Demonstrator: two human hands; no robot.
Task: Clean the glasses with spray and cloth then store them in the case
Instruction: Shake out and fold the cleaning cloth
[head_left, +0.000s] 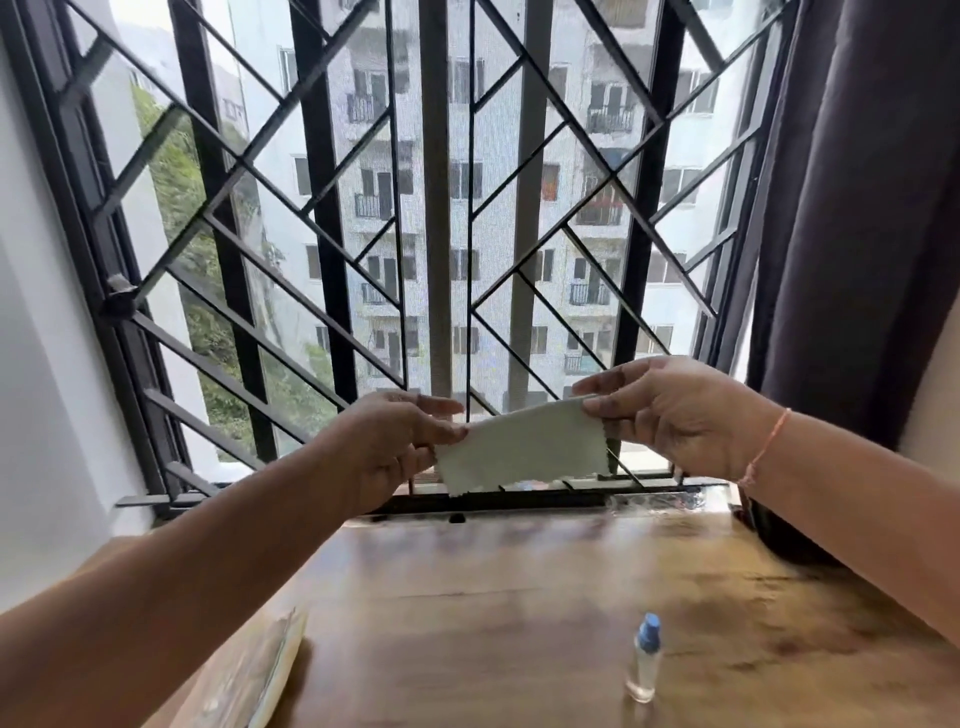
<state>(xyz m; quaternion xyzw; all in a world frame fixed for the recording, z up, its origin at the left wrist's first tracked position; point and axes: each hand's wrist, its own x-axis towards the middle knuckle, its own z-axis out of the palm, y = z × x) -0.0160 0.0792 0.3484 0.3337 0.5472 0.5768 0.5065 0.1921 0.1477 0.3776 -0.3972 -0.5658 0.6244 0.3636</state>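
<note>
Thumb and fingertips of the left hand (395, 441) pinch the left end of the cloth (524, 447), and the right hand (670, 415) pinches its upper right corner the same way, so the cloth hangs stretched between them in the air above the far edge of the wooden table (519, 597), in front of the barred window (441, 208). A thin cord bracelet (763, 447) circles the right wrist. Below, a small clear spray bottle (645, 657) with a blue cap stands upright on the table, well apart from both hands. A pale blurred packet (270, 670) lies by the left forearm. A dark curtain (857, 234) hangs at right. The cloth is pale grey-green, rectangular, with pinked edges.
</note>
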